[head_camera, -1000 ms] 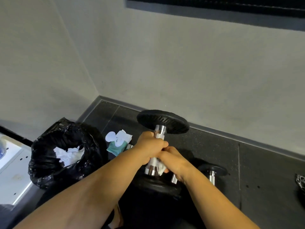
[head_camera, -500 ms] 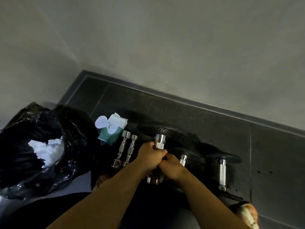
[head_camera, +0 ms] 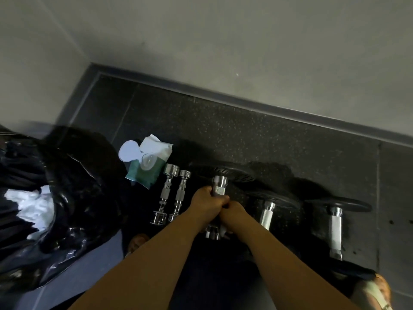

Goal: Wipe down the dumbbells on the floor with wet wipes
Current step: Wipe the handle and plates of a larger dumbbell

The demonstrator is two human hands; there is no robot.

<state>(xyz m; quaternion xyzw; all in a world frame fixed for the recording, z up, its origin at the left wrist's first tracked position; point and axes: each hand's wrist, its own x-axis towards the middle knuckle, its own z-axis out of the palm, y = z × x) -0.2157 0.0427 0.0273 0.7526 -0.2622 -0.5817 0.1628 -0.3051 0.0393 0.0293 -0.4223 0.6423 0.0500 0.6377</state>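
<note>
since a second ago the view has tipped down toward the floor (head_camera: 257,135), and the right hand has slid up the bar to sit tight against the left, while both stay on the same dumbbell (head_camera: 219,186)

the left hand (head_camera: 206,203) is clenched round the knurled chrome handle, just under the black plate at the far end, a short bare length of bar showing above its knuckles. the right hand (head_camera: 234,212) is curled round the handle directly below it, the two touching – whether a wipe sits under its fingers cannot be told, only a pale scrap shows beneath them

left of the hands lie two small chrome bars (head_camera: 166,193) side by side, and beyond them, near the corner of the wall (head_camera: 223,41), the pack of wet wipes (head_camera: 148,168) with its flap peeled open. right of the hands a second dumbbell (head_camera: 267,214) lies close by, and a third dumbbell (head_camera: 335,231) further right – apart from both hands

at far left a black bin bag (head_camera: 71,180) holds crumpled white wipes (head_camera: 31,206)
</note>
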